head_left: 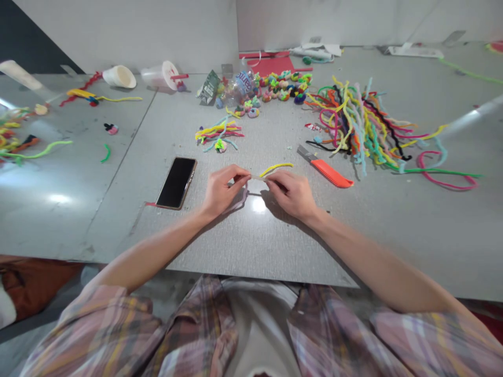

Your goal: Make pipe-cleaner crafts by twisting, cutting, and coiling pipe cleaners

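Between my two hands a pale pipe cleaner [257,177] is stretched level, a little above the grey table. My left hand [226,189] pinches one end of it, and a lilac length hangs down behind those fingers to the tabletop. At the other end the thumb and fingertips of my right hand [290,191] are closed on it. Just beyond the right fingers lies a short yellow pipe cleaner [277,167]. An orange-handled utility knife [332,173] rests right of my right hand, its blade end pointing up and left.
A phone [176,183] lies left of my left hand. Farther back are a small bundle of pipe cleaners [220,131], a plastic bottle [241,86] and several small colourful pieces [285,86]. A large pipe-cleaner heap [361,123] spreads at right. Two cups [120,77] lie tipped at back left.
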### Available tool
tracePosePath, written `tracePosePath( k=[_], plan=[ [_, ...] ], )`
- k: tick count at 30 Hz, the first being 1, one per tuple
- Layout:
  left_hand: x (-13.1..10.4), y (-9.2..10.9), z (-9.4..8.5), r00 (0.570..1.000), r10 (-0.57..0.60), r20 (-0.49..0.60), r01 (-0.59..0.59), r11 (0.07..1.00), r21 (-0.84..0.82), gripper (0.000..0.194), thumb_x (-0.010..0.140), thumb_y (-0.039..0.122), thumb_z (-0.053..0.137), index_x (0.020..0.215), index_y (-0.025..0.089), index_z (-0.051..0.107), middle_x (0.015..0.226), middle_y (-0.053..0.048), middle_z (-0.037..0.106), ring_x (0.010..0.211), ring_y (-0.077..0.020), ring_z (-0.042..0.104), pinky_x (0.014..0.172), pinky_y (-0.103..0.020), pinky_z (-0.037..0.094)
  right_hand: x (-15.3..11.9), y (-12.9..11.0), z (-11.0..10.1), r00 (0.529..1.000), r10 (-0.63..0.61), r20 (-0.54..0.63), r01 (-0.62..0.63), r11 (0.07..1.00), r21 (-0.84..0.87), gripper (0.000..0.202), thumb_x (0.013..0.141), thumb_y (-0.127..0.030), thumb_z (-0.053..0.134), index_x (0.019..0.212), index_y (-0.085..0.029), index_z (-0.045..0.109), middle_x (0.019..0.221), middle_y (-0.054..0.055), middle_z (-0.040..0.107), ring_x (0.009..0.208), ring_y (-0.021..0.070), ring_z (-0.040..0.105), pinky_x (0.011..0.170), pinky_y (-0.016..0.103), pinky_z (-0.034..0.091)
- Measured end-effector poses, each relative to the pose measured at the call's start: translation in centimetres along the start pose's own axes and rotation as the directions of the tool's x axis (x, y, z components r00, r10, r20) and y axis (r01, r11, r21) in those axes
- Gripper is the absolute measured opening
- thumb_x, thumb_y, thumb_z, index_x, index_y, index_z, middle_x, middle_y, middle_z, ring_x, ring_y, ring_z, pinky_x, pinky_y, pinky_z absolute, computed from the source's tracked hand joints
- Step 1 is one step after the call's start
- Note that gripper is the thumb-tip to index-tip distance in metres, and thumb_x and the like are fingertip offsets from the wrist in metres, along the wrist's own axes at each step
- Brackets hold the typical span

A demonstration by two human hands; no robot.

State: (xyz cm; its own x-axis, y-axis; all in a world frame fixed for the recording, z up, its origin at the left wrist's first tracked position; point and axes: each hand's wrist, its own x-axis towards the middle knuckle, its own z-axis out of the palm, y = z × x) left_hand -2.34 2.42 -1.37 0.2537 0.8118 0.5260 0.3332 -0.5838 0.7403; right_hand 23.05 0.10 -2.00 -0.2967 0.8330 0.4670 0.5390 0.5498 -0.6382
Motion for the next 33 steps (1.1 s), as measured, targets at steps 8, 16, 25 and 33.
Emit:
tracePosePath(
  k=[8, 16, 25, 33],
  plan=[
    [0.71, 0.05, -0.87, 0.984, 0.148, 0.101, -0.157, 0.983, 0.092, 0.022, 0.113, 0.033, 0.066, 0.111, 0.023, 0.086, 0.098, -0.005, 0.086, 0.088, -0.0177, 0.079, 0.075, -0.029, 0.057, -0.04, 0.19, -0.11, 0.998, 0.003, -0.065, -0.002, 1.000, 0.015, 0.031, 0.117, -0.040, 0.055, 0.112, -0.024, 0.081, 0.111, 0.010, 0.087, 0.103, 0.0290, 0.081, 0.093, 0.046, 0.061],
    [0.81, -0.35, -0.60, 0.995, -0.009, 0.097, 0.005, 0.999, 0.042, 0.017, 0.108, 0.038, 0.079, 0.109, 0.024, 0.088, 0.096, -0.004, 0.086, 0.086, -0.0178, 0.078, 0.083, -0.032, 0.059, 0.06, 0.24, -0.09, 0.998, 0.010, -0.065, -0.009, 1.000, 0.013, 0.030, 0.118, -0.040, 0.054, 0.112, -0.026, 0.080, 0.111, 0.010, 0.087, 0.105, 0.0291, 0.081, 0.095, 0.047, 0.061],
    [1.07, -0.39, -0.67, 0.987, -0.022, 0.160, 0.014, 0.999, 0.051, 0.015, 0.112, 0.034, 0.073, 0.107, 0.023, 0.083, 0.098, -0.004, 0.083, 0.090, -0.0186, 0.075, 0.085, -0.033, 0.056, 0.10, 0.59, 0.01, 1.000, 0.005, -0.029, -0.005, 1.000, 0.004, 0.029, 0.119, -0.040, 0.055, 0.116, -0.027, 0.080, 0.118, 0.009, 0.087, 0.112, 0.0300, 0.081, 0.097, 0.048, 0.062],
    [0.70, -0.61, -0.58, 0.995, 0.018, 0.099, -0.029, 0.994, 0.109, 0.020, 0.113, 0.042, 0.073, 0.109, 0.023, 0.080, 0.096, -0.003, 0.080, 0.084, -0.0174, 0.071, 0.082, -0.032, 0.055, 0.16, 0.61, 0.01, 1.000, 0.010, -0.028, -0.010, 1.000, 0.011, 0.029, 0.118, -0.041, 0.055, 0.115, -0.027, 0.080, 0.116, 0.010, 0.087, 0.110, 0.0298, 0.082, 0.096, 0.047, 0.062]
  ],
)
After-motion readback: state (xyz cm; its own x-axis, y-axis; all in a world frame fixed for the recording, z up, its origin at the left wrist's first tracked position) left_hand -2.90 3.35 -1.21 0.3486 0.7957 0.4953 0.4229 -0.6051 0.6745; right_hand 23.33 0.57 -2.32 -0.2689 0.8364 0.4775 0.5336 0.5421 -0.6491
